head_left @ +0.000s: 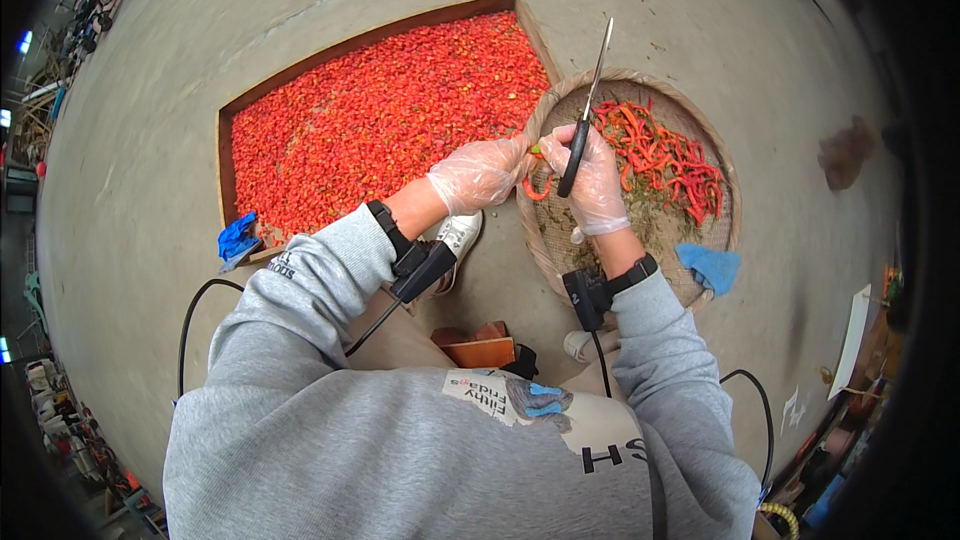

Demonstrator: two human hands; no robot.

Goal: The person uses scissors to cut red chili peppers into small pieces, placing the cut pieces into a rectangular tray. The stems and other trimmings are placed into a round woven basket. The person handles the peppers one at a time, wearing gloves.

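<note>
Both my hands wear clear plastic gloves and meet at the left side of a round woven tray [722, 220]. My left hand [475, 173] pinches a curved red chili pepper [535, 187] with a green stem. Right beside it, my right hand [590, 180] grips scissors [575, 155] with a black handle and long blades pointing up. Long red chilies [680, 170] lie in the tray among dark dried bits. To the left, a large wooden-framed box [227, 155] holds a thick layer of chopped red pieces [370, 110].
A crumpled blue cloth [237, 237] lies on the box's near-left corner, another blue cloth [708, 265] on the tray's rim. A small wooden seat [477, 352] stands between my feet on the concrete floor [150, 290]. Clutter lines both far edges of the view.
</note>
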